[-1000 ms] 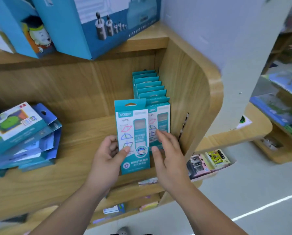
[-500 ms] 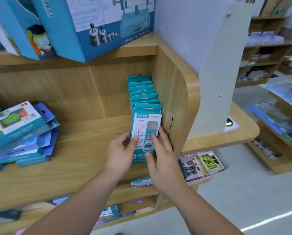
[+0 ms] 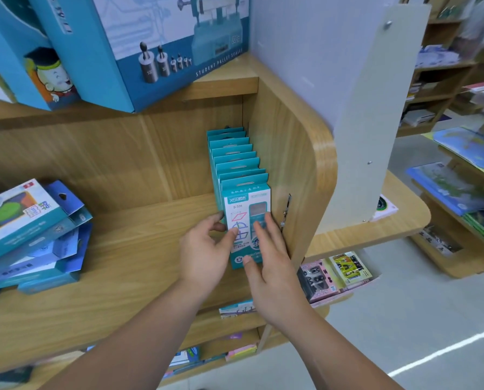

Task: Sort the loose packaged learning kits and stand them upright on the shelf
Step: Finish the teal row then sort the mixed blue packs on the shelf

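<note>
A row of teal kits [image 3: 236, 153] stands upright at the right end of the shelf [image 3: 136, 235], against its wooden side wall [image 3: 286, 153]. The left hand [image 3: 204, 249] grasps the front kit [image 3: 246, 206], thumb on its face and fingers curled round its left edge. The right hand [image 3: 269, 260] lies flat on the kit's face, fingers straight. A loose pile of blue boxes [image 3: 30, 237] leans at the shelf's left edge.

A row of kits [image 3: 229, 147] is standing upright at the right end of the shelf [image 3: 139, 249], just beside the side panel [image 3: 291, 164], with the front kit [image 3: 246, 198] nearest me. My left hand [image 3: 204, 249] is pinching its left edge and my right hand [image 3: 271, 266] is lying flat on its face. A loose pile [image 3: 30, 235] is lying well apart on the left, and big boxes [image 3: 156, 38] are standing on the board above.
</note>
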A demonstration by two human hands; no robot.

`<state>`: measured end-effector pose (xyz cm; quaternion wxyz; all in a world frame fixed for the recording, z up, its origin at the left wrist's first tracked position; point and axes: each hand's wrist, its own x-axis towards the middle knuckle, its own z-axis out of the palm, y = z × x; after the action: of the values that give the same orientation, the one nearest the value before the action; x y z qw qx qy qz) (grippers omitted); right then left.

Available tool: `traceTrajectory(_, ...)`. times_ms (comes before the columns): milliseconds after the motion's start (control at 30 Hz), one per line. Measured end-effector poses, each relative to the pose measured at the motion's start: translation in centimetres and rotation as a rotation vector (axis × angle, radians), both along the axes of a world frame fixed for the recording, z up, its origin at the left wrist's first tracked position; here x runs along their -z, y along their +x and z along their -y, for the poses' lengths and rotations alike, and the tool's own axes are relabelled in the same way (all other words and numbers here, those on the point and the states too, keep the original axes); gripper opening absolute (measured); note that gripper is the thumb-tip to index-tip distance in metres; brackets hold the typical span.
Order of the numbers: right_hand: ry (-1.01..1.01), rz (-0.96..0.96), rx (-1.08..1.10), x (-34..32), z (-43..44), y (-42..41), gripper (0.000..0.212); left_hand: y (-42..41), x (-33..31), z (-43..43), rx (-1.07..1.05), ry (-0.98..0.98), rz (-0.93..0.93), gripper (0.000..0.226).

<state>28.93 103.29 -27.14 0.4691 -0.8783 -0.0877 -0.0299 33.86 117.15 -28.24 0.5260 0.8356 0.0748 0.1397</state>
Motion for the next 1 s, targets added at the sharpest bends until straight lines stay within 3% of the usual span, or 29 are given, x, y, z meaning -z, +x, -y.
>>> traceTrajectory(233,0.022,-0.008,-0.018,-0.1,0.3,-0.2,0.065,0.1,-0.1,-0.1,-0.010,-0.037,-0.015,0.038)
traceTrajectory(500,0.089,0.164,-0.024,0.2,-0.5,-0.9,0.048,-3.7,-1.1,-2.2,-0.097,-0.160,-0.006,0.023)
traceTrajectory(733,0.160,0.185,-0.222,-0.1,-7.7,-0.1,0.042,-9.6,-2.0,-11.1,-0.319,-0.062,0.010,0.027)
traceTrajectory(1000,0.084,0.039,-0.471,1.4,-20.4,-0.9,0.034,-16.6,-1.0,-24.8,-0.592,-0.038,-0.064,0.028)
